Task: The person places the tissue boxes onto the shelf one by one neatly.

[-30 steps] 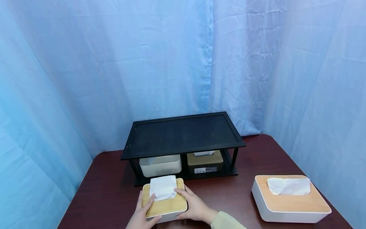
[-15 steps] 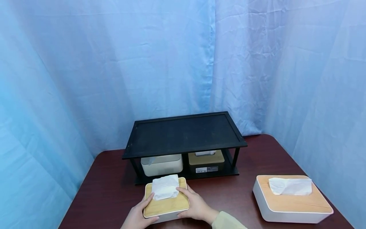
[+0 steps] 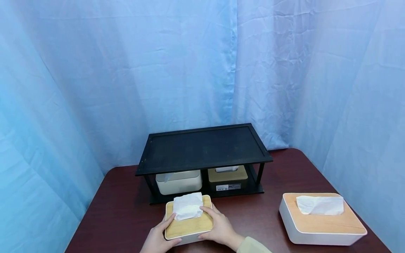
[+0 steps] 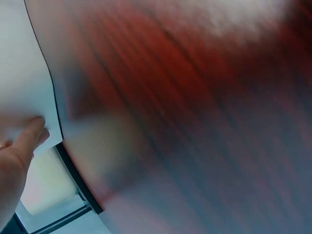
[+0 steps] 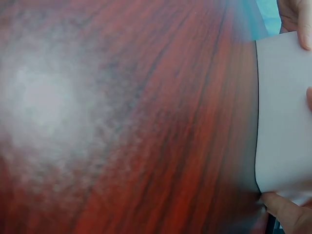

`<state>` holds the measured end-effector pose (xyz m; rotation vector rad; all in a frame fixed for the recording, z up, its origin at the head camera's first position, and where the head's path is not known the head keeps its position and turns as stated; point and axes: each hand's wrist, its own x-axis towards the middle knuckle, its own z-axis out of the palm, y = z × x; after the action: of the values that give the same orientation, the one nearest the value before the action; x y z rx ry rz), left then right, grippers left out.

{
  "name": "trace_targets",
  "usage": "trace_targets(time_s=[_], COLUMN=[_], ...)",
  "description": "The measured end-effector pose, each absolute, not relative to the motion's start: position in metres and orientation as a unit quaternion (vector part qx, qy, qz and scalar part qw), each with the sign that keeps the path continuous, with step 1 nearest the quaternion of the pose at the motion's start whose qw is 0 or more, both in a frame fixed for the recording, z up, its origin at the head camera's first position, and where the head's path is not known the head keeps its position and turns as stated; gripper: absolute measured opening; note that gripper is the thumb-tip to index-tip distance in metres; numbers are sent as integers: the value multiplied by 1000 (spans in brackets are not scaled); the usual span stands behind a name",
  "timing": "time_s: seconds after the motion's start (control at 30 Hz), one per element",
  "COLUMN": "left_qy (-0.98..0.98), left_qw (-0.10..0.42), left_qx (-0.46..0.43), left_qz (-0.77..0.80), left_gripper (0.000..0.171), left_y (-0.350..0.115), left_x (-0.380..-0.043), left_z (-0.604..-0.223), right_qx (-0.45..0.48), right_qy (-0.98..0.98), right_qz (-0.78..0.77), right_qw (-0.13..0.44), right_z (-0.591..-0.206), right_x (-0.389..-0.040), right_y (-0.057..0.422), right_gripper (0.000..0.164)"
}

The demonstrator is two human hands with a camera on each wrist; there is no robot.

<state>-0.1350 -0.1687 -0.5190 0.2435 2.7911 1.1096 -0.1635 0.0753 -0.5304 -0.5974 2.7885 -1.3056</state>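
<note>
A small tissue box [image 3: 186,226] with a bamboo lid and white sides lies near the front of the table, a white tissue [image 3: 188,206] standing out of its slot. My left hand [image 3: 159,236] grips its left side, thumb low at the near side. On the opposite side my right hand [image 3: 221,227] holds it, with one fingertip by the tissue. Some far fingers are hidden behind the box. Both wrist views show the box's plain white wall [image 4: 27,63] close above or on the dark wood; contact underneath is unclear.
Behind the box stands a low black two-tier shelf [image 3: 205,147]. Its lower tier holds a white tissue box [image 3: 180,184] and a dark one with a wooden lid [image 3: 227,174]. A larger white tissue box [image 3: 326,225] sits at the right. Blue curtains [image 3: 190,70] surround the table [image 3: 120,200].
Both hands and the small tissue box have shifted a little to the right. My left fingers have moved back along the box's left side, and the grip is kept.
</note>
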Motion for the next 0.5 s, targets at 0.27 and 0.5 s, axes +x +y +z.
trace_targets(time_s=[0.27, 0.5], left_qy=[930, 932], left_qw=[26, -28], left_qx=[98, 77], left_qz=[354, 353], left_gripper=[84, 82], left_y=[-164, -161], left_x=[-132, -127], left_z=[-511, -491], right_qx=[-190, -198], right_qy=[893, 883], right_qz=[-406, -422], right_qw=[-22, -56], right_z=[-527, -511], right_x=[-161, -160], right_y=[79, 82], right_gripper=[86, 86])
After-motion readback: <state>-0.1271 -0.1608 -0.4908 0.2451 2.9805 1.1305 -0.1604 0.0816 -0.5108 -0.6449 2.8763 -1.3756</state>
